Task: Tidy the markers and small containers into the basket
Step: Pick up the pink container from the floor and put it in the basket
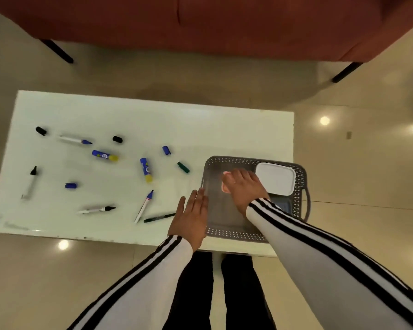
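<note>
Your left hand [191,217] lies flat with fingers straight, just beside the basket's [234,234] left rim at the bench's [129,115] near right corner. Your right hand [244,188] covers a pink container [224,189] inside the basket; I cannot tell whether it grips it. Markers [143,207] lie scattered toward the left edge.

Left hand [190,219] flat, fingers straight; right hand [244,186] extended palm-down.

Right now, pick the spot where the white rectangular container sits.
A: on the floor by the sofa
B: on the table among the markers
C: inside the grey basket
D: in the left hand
C: the white container lies within the perforated walls of the grey basket, at its far right corner.
</note>
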Demonstrator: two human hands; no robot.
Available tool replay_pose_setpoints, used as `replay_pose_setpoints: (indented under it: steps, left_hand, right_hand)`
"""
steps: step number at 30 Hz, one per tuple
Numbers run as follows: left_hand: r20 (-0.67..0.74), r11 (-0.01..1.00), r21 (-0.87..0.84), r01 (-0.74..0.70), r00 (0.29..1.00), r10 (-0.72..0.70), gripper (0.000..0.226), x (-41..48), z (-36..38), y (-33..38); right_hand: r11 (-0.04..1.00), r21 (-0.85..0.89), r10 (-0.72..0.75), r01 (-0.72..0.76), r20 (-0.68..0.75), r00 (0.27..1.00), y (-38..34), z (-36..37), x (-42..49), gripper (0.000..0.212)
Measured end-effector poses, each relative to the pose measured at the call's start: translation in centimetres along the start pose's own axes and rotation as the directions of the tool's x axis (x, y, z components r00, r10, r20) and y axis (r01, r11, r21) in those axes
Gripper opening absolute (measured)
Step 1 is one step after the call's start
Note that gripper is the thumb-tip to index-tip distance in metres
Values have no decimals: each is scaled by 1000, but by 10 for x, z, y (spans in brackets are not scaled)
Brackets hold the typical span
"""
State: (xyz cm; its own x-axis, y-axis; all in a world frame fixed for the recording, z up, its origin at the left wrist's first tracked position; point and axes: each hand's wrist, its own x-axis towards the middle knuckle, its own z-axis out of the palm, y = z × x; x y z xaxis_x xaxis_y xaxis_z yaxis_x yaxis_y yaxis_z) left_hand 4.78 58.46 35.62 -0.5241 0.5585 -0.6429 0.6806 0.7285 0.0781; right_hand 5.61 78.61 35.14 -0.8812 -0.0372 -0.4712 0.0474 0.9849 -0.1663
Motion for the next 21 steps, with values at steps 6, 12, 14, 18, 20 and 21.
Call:
replay_pose_setpoints:
  steps: [6, 12, 14, 18, 20, 21]
  left_hand:
    - [-33, 1000, 29, -9, 999, 10, 98, 37, 22, -9]
    - [-55, 999, 30, -17, 998, 18, 91, 37, 25, -15]
    - [-50, 999, 31, -13, 999, 14, 90, 36, 23, -14]
    - [-56, 1000, 18, -2, 998, 3, 91, 36, 22, -8]
    - [-54, 1000, 13, 4, 999, -3, 90, 33, 22, -5]
    - [-53, 1000, 15, 10, 999, -10, 90, 31, 22, -4]
  right_hand:
    - [999, -3, -51, 51, 20, 999, 17, 42, 50, 60]
    - [1000, 5, -23, 23, 33, 999, 21, 51, 57, 62]
    - [1000, 4, -13, 13, 25, 1000, 20, 51, 56, 64]
    - [1000, 23, 4, -4, -1, 1000, 18, 49, 38, 80]
    - [998, 55, 19, -16, -56, 998, 14, 52, 16, 81]
    - [997, 71, 22, -17, -77, 997, 12, 55, 1, 77]
